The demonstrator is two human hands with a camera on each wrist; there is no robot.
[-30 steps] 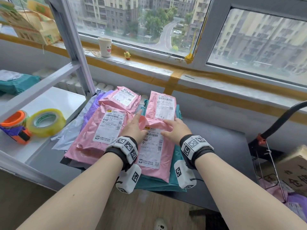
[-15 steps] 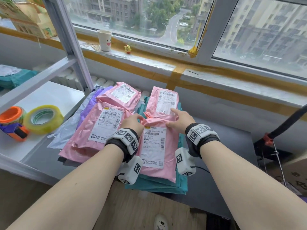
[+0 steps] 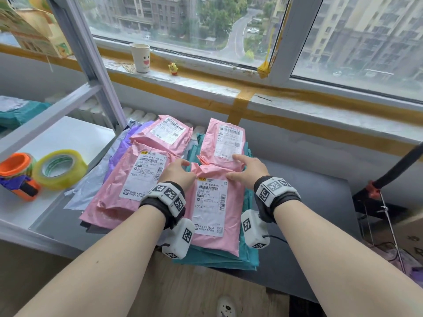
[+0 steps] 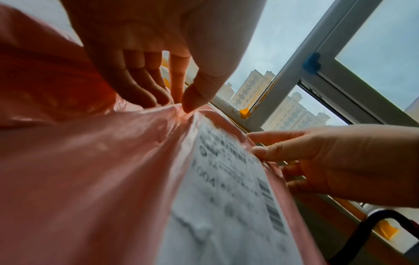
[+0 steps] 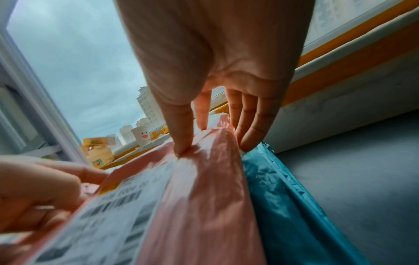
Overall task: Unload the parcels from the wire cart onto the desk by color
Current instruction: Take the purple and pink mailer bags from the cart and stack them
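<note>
Both hands hold the far end of a pink parcel [image 3: 216,209] on the desk [image 3: 320,202] — left hand [image 3: 177,173] pinching one corner, right hand [image 3: 246,169] gripping the other with thumb above. It lies on teal parcels [image 3: 248,255] beside other pink ones, likely to group like colors.

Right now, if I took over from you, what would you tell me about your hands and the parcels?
Left hand pinches the top edge of the near pink parcel; right hand grips its other top corner. It lies on the teal parcels on the desk. Three more pink parcels lie on the piles. Left: finish placing it, then fetch more from the wire cart; its contents are barely visible.
</note>
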